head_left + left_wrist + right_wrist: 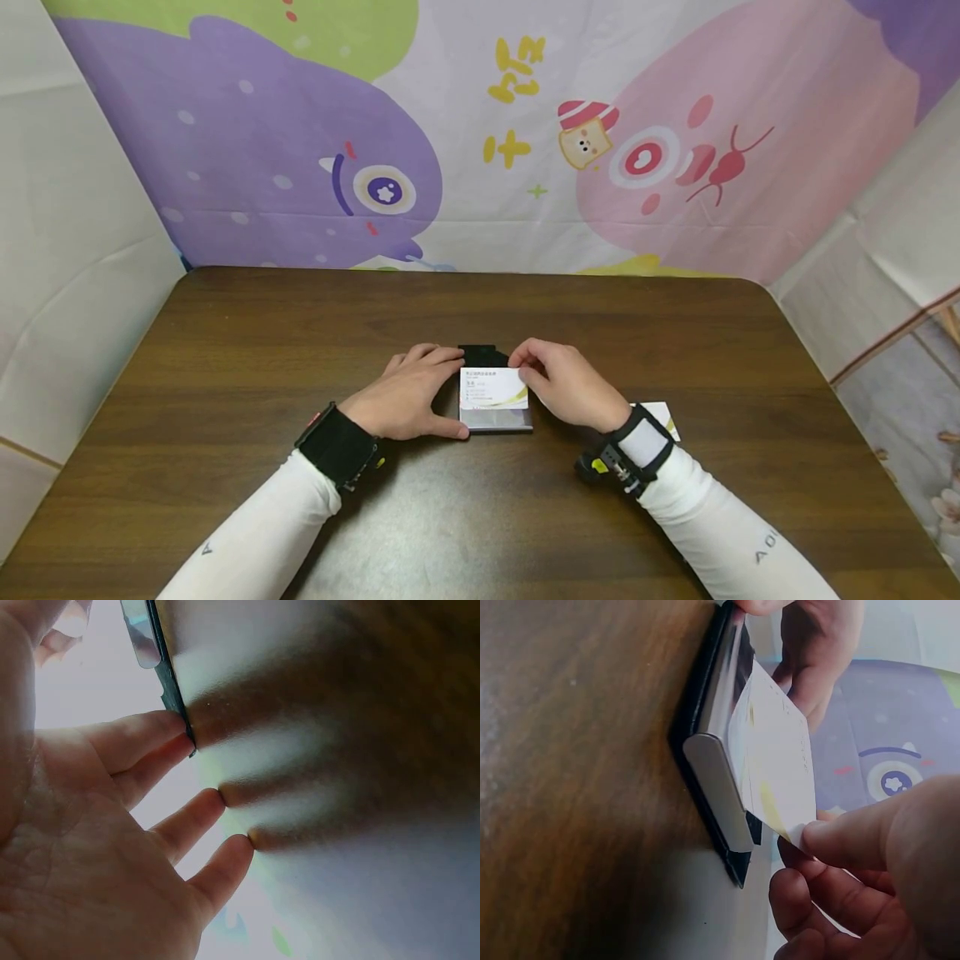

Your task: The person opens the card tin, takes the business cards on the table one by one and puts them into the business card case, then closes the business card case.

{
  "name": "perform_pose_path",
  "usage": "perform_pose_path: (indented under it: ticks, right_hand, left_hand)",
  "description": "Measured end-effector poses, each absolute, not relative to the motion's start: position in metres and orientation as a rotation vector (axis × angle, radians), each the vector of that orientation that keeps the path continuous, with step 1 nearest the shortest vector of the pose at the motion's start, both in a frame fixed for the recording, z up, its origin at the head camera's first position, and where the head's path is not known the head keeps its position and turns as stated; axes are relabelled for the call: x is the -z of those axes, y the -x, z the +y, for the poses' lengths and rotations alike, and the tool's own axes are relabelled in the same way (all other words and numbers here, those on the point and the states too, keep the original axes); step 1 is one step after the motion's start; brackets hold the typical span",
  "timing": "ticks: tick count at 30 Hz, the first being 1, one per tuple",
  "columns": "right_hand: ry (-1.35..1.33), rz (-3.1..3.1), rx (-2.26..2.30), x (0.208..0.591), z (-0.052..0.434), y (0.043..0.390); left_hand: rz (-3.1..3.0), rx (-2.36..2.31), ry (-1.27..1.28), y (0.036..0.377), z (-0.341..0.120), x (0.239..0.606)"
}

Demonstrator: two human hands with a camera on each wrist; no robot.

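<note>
A white business card with dark print and a yellow curve lies over a silver-and-black card case. My right hand pinches one corner of the card between thumb and fingers. In the right wrist view the card tilts up from the open side of the case. My left hand rests at the case's left side, its thumb at the near corner and fingertips by the black flap. The left wrist view shows fairly straight fingers touching the table and flap edge.
Another white card with a yellow mark lies on the brown wooden table, partly under the right wrist. A cartoon-printed curtain hangs behind the table's far edge. Pale cloth stands at both sides.
</note>
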State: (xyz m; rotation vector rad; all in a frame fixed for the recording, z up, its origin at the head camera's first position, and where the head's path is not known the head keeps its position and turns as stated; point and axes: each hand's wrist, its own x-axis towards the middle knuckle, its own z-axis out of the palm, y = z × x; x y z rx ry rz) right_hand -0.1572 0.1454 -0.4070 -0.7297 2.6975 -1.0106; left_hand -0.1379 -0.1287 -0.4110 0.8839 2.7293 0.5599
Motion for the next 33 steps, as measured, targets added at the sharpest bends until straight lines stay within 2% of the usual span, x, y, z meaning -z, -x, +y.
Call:
perform_pose_path:
  ticks: [33]
  right_hand:
    - [0.844,2.691,0.908,0.420,0.150,0.150]
  left_hand:
    - [2.729,-0.553,-0.893,0.137,-0.129,0.410]
